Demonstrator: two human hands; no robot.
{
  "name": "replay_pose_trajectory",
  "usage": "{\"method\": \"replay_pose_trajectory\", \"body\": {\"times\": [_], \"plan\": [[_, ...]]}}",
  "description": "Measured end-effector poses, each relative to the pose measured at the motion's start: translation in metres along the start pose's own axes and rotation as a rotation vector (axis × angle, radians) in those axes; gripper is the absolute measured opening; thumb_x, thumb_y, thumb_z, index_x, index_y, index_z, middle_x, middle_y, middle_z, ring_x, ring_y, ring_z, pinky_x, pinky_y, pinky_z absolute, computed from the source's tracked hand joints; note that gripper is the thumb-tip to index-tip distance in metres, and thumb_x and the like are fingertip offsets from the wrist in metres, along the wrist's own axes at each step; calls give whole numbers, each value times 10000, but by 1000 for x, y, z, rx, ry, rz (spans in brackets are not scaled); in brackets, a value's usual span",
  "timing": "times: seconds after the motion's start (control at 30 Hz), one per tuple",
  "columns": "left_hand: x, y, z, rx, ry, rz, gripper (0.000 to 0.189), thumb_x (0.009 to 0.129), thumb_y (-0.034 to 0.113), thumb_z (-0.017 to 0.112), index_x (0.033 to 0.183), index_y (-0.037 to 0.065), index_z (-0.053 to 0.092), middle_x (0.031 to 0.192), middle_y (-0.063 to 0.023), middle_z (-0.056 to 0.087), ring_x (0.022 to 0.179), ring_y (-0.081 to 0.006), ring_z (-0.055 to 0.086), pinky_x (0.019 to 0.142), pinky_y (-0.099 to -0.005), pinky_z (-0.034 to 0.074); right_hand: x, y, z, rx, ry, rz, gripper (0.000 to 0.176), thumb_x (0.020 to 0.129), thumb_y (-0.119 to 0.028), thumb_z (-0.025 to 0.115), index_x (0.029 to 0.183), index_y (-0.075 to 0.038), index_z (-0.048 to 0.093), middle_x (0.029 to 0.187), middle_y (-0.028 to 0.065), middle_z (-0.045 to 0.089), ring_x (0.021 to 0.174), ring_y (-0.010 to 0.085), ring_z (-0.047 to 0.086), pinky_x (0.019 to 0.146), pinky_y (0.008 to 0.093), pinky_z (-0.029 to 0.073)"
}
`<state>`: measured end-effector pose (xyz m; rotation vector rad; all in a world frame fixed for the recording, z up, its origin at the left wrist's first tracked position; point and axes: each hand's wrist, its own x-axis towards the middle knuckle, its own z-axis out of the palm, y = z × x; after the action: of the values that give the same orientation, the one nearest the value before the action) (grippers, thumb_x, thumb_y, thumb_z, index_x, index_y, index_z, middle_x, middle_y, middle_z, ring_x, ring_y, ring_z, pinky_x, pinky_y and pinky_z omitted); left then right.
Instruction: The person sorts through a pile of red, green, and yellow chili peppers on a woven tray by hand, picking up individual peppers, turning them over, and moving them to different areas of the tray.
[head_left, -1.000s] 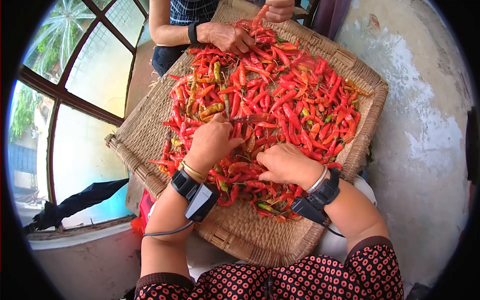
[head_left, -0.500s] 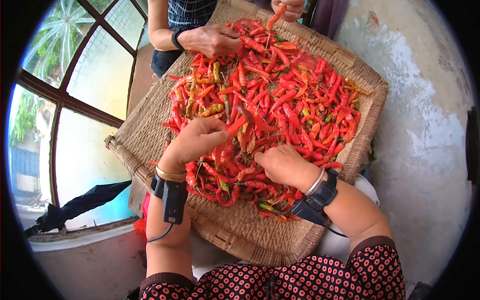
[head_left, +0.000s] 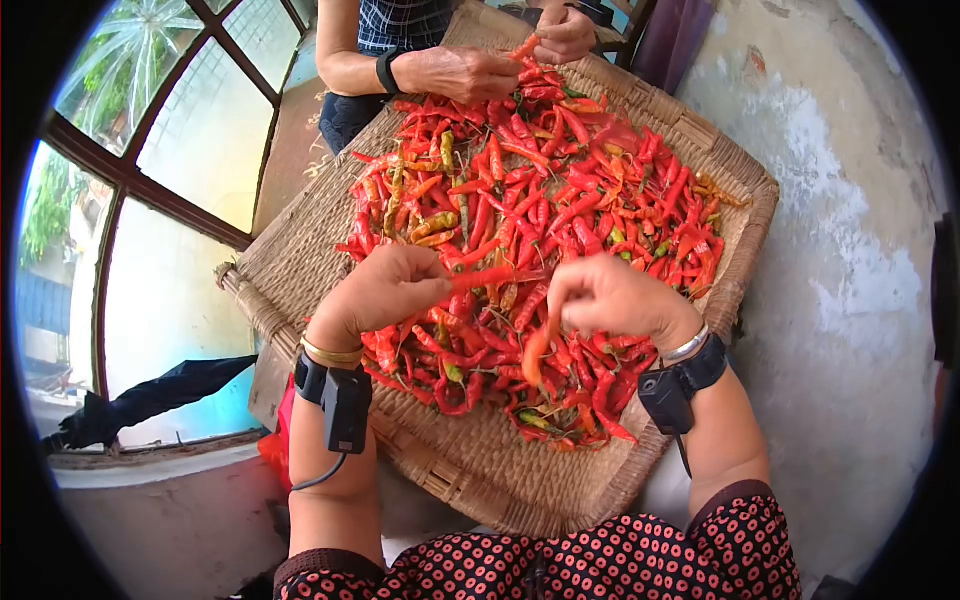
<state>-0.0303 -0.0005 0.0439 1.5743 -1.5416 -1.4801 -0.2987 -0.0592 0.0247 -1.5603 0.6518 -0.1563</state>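
Red chilies (head_left: pixel 600 225), with a few yellow and green ones among them, lie heaped on a woven tray (head_left: pixel 290 235). My left hand (head_left: pixel 395 285) is closed on a long red chili (head_left: pixel 495 276) that points right, over the left part of the heap. To its right, my right hand (head_left: pixel 620 298) is closed on an orange-red chili (head_left: pixel 537 352) hanging down from its fingers. The stem end of the left chili lies close to my right fingers; whether they touch it I cannot tell.
Across the tray, another person's hands (head_left: pixel 465 75) hold a red chili at the far edge. A barred window (head_left: pixel 190 150) and a folded black umbrella (head_left: pixel 160 400) are on the left. A plastered wall (head_left: pixel 830 230) is on the right.
My right hand has risen from the heap and now holds an orange-red chili. My left hand still holds a red chili, now pointing right. The other person's hands have come together.
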Motion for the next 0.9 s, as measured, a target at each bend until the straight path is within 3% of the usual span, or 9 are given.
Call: {"method": "replay_pose_trajectory", "body": {"times": [0.13,0.2,0.23,0.37,0.53,0.77,0.83,0.87,0.9], "plan": [[-7,7,0,200,-127,-17,140,813,151,604,784,14,603,602,17,546,538,-46,493,475,-213,387,19,13,2,540,396,-198,299,811,-145,606,1061,-9,515,791,60,607,658,134,577,597,261,478],[-9,9,0,210,-160,-27,155,796,176,620,795,21,631,618,7,570,580,-60,518,513,-237,414,30,27,9,-126,773,-233,483,821,-207,617,1210,-2,417,859,95,608,774,201,603,707,301,490],[-10,10,1,173,-173,-14,151,803,171,618,799,20,631,615,13,565,571,-55,509,504,-231,405,27,26,13,-397,768,-317,490,830,-241,605,1224,-2,438,896,123,611,866,228,598,779,325,472],[-8,6,1,-47,-163,0,140,822,156,609,825,19,633,610,35,550,550,-36,482,482,-211,376,17,5,30,-106,182,-166,355,819,-273,616,1056,-10,586,846,110,628,807,180,595,753,324,468],[-2,1,3,-84,-191,44,150,812,143,628,883,11,628,635,36,551,563,-25,479,492,-183,370,7,-4,23,105,176,15,196,843,-127,582,1008,-29,617,735,-16,605,546,37,507,513,192,430],[4,-13,8,380,-141,193,132,808,132,619,878,23,643,643,-22,586,576,-55,541,513,-223,415,-1,4,-17,-161,20,249,253,853,-166,569,1053,-11,580,642,-11,540,553,56,515,519,193,431],[4,-4,10,262,-96,104,124,818,129,610,875,20,625,655,-19,586,575,-54,540,511,-219,413,7,6,-12,308,250,-106,447,856,-204,578,1237,-23,430,748,34,560,620,81,541,542,203,447],[3,-1,13,144,-58,9,118,828,126,600,872,17,607,668,-16,587,575,-54,538,509,-215,411,10,2,-8,352,381,-239,615,866,-229,569,1354,-56,236,897,73,550,709,108,557,567,218,462],[4,-3,15,140,-57,5,118,828,126,600,872,17,607,668,-16,587,575,-54,538,509,-215,411,12,2,-4,354,377,-234,615,866,-229,569,1354,-56,236,897,73,550,709,108,557,567,218,462]]}}
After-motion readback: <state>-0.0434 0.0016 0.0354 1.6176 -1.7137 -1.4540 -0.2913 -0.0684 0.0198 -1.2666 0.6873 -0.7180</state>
